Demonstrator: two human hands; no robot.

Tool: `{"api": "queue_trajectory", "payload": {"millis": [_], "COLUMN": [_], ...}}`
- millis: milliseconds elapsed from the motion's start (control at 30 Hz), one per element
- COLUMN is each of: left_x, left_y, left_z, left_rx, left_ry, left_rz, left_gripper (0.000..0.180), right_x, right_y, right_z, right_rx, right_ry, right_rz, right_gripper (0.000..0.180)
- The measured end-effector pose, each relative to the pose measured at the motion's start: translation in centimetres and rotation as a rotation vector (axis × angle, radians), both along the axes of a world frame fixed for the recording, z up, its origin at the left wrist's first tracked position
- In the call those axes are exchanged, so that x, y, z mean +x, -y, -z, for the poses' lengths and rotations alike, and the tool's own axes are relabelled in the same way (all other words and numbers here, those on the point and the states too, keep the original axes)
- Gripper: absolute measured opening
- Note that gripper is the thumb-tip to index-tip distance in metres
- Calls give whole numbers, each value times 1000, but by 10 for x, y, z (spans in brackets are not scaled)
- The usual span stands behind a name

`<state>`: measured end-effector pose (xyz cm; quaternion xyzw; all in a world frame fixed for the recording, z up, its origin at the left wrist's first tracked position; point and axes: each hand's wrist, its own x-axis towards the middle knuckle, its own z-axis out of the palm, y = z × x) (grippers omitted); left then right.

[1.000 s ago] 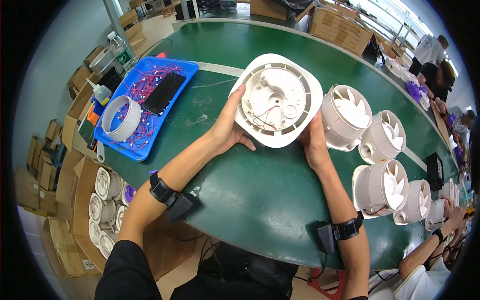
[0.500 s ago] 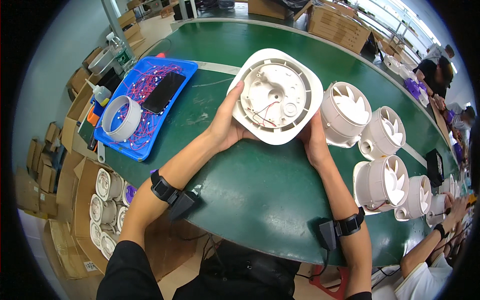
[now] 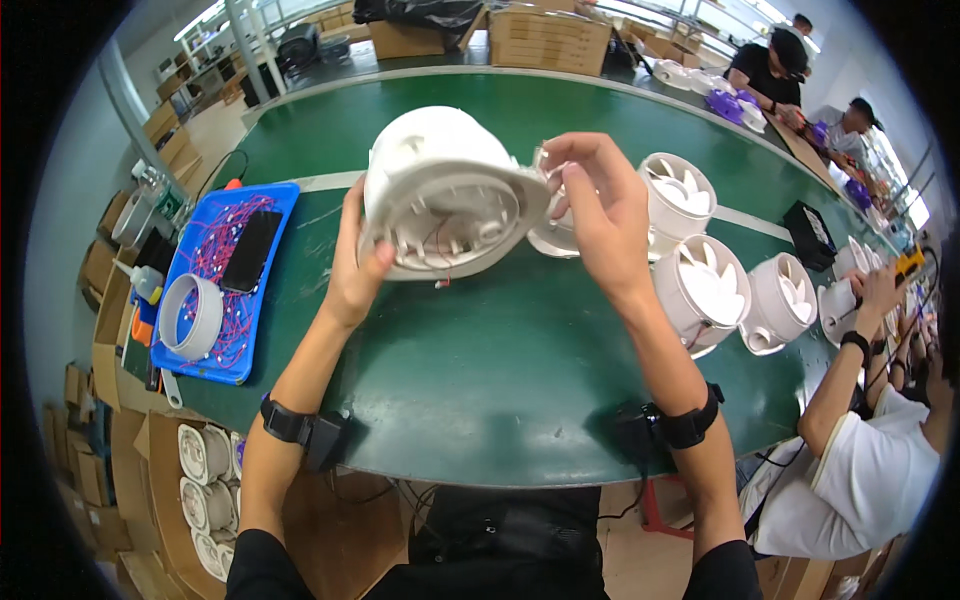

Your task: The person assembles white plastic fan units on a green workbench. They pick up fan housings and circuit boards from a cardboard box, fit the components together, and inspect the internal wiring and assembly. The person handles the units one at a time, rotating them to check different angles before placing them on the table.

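1. Blue tray (image 3: 215, 372), left: red wires (image 3: 213, 235), phone (image 3: 252, 250), white ring (image 3: 208, 318).
2. Near-left carton (image 3: 165, 500): packed housings (image 3: 207, 505).
3. Tilted housing (image 3: 445, 185) above table (image 3: 480, 400); left fingers (image 3: 353, 225) clasp it, right fingers (image 3: 590, 150) half-curled beside, grip unclear.
4. Right: fan units (image 3: 712, 285) crowding.

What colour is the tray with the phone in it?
Blue tray, in the head view.
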<state>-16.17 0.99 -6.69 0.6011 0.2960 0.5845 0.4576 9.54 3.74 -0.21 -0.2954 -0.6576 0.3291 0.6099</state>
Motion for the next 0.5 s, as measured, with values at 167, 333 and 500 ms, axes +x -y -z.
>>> {"api": "queue_trajectory", "payload": {"millis": [167,333,500], "left_x": [42,55,72], "left_y": [26,34,48], "left_z": [1,-4,-17], "left_rx": [140,201,700], "left_ry": [-210,-499,-940], "left_rz": [42,88,-92], "left_gripper": [114,123,91], "right_x": [44,74,84], "right_y": [35,42,41], "right_z": [14,27,21], "right_rx": [68,11,-32], "right_ry": [259,208,236], "right_rz": [68,31,8], "right_gripper": [15,16,18]}}
